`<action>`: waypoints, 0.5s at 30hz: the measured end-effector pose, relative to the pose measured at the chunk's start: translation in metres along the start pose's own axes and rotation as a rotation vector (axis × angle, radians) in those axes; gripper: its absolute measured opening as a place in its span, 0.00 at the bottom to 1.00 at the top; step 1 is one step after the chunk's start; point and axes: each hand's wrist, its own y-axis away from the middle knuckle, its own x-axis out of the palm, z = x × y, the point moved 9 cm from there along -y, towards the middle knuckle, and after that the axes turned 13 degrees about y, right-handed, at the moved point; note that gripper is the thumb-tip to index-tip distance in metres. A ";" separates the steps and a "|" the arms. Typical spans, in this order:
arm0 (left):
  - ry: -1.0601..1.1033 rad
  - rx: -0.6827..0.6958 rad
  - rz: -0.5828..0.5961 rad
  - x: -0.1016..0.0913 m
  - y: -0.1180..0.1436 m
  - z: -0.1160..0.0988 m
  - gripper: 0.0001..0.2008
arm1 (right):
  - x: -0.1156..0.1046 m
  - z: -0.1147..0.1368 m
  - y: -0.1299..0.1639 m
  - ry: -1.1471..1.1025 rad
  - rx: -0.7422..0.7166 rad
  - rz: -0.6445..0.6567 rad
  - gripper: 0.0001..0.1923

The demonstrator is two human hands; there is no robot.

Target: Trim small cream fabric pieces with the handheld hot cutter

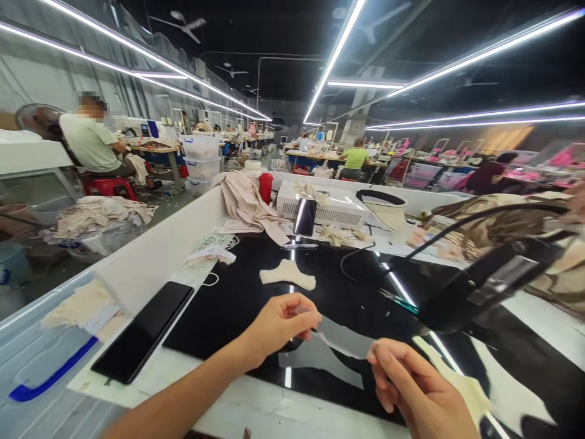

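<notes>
Pinching with left hand (283, 323) and, slightly lower, right hand (418, 384), near each other but apart, extending bare left forearm (196, 387) diagonally.

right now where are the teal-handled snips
In the head view, the teal-handled snips lie right of centre on the black surface, beyond the right hand and just left of the large black device.

On a white table (256, 410): 1 glossy black sheet (350, 289), 1 dark slab (144, 332), 1 white vented box (340, 205).
</notes>
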 end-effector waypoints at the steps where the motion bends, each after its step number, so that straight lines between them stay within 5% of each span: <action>1: 0.005 -0.013 -0.007 -0.001 0.000 0.000 0.18 | 0.003 0.003 0.002 -0.012 0.001 0.015 0.25; 15: -0.053 -0.052 -0.008 -0.008 -0.002 0.008 0.22 | 0.014 -0.001 0.009 -0.143 0.115 0.080 0.25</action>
